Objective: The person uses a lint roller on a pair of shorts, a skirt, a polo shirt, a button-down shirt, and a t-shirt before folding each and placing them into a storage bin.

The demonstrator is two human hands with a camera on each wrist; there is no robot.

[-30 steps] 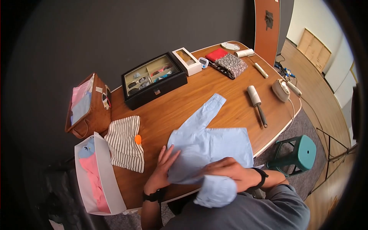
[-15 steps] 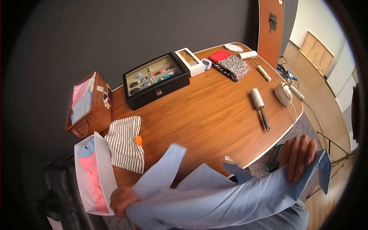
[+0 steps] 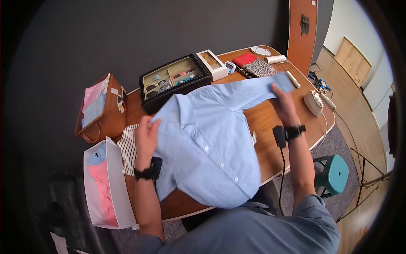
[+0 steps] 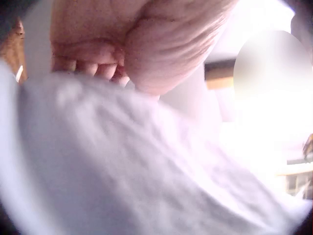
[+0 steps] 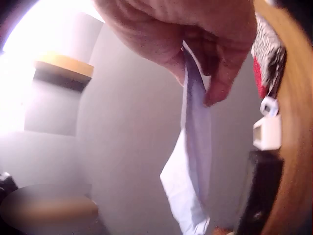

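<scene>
A light blue button-up shirt [image 3: 211,139] is held spread over the table, its buttons facing up and its collar toward the far side. My left hand [image 3: 146,137] pinches it by the shoulder left of the collar. In the left wrist view the fingers [image 4: 93,68] are curled, with blurred pale cloth covering their tips. My right hand [image 3: 285,106] grips the end of the other sleeve, stretched out to the far right. Thumb and fingers close on the sleeve's cloth [image 5: 193,117] in the right wrist view. The shirt's left sleeve hangs down near my left forearm.
Left of the shirt stand a white bin [image 3: 124,194] and a brown basket [image 3: 108,114], both with clothes. A striped cloth [image 3: 128,148] lies partly under the shirt. Behind are a black display case [image 3: 148,101] and a white box [image 3: 219,74]. A white iron-like appliance [image 3: 313,103] sits right.
The shirt lay flat on the table, then was lifted toward the body and turned. Now it is spread out again with its buttons up; both hands have moved forward with it.
</scene>
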